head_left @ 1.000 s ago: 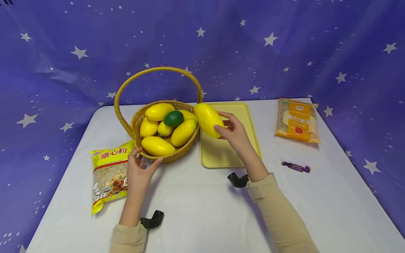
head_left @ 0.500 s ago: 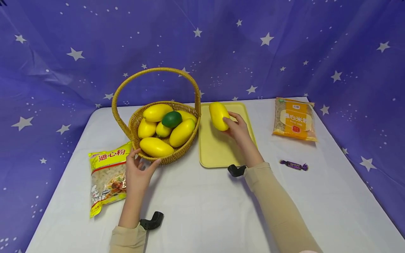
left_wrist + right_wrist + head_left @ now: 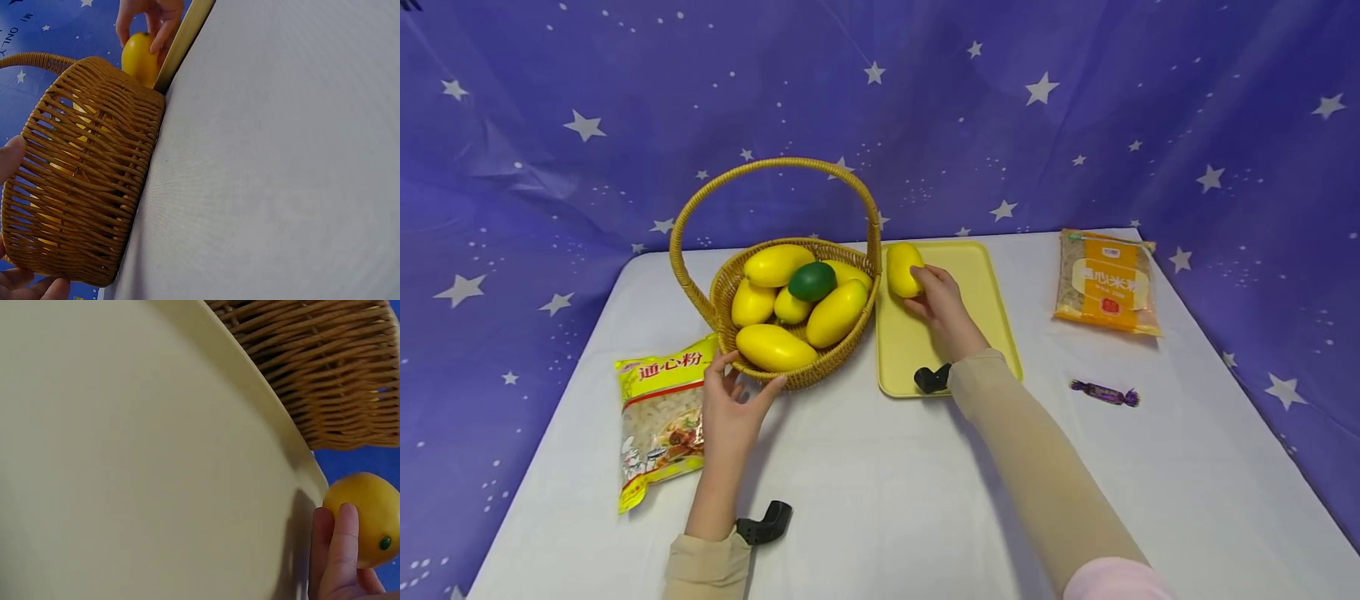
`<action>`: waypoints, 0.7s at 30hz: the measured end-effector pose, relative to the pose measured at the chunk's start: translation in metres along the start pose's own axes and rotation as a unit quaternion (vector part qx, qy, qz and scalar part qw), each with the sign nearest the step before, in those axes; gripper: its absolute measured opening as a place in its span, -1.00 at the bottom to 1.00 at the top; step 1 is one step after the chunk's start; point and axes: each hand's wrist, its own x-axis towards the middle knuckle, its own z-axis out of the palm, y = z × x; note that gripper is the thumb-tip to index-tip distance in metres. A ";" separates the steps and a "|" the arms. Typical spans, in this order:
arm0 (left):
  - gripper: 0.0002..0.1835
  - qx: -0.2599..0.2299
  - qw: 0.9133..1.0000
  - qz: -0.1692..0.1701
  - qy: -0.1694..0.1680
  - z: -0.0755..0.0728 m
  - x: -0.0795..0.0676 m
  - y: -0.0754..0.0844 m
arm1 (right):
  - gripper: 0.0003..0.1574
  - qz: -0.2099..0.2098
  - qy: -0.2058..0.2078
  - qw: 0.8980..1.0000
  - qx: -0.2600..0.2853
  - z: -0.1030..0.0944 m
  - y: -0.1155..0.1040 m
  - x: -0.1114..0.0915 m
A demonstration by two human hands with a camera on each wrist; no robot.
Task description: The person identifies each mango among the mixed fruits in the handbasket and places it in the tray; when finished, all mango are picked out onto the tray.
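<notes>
My right hand grips a yellow mango with thumb and fingers, low at the far left corner of the pale yellow tray. In the right wrist view the mango shows a dark green stem spot, and a shadow falls on the tray close by. The wicker basket stands left of the tray, its tall handle upright. Inside lie several yellow mangoes and a smaller dark green fruit. My left hand holds the basket's near left side, thumb and fingers spread along its rim and wall.
A yellow bag of pasta lies left of the basket, partly behind my left hand. An orange-labelled bag is at the far right, with a purple-wrapped candy nearer. A starry purple cloth rises behind the table.
My right hand has carried the mango from beside the basket's rim over the tray, then down and toward its far left corner. The left hand stays on the basket.
</notes>
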 end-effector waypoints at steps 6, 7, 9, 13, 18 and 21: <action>-0.04 0.006 1.000 0.006 0.000 0.002 0.000 -0.001 | -0.37 0.008 0.012 1.000 -0.013 0.006 0.003 0.006; -0.04 0.009 1.000 0.007 0.001 0.002 0.000 -0.001 | -0.36 0.008 0.015 1.000 -0.020 0.007 0.003 0.007; -0.04 0.010 1.000 0.009 0.002 0.002 0.000 -0.001 | -0.36 0.008 0.017 0.999 -0.033 0.009 0.003 0.007; -0.05 0.007 1.000 0.012 0.003 0.001 0.001 -0.002 | -0.35 0.012 0.020 0.999 -0.045 0.016 0.003 0.006; -0.05 0.009 1.000 0.013 0.006 0.001 0.001 -0.004 | -0.33 0.020 0.024 0.999 -0.039 0.022 0.005 0.005; -0.06 0.011 1.000 0.021 0.010 0.001 0.001 -0.004 | -0.34 0.017 0.027 0.998 -0.046 0.025 0.006 0.006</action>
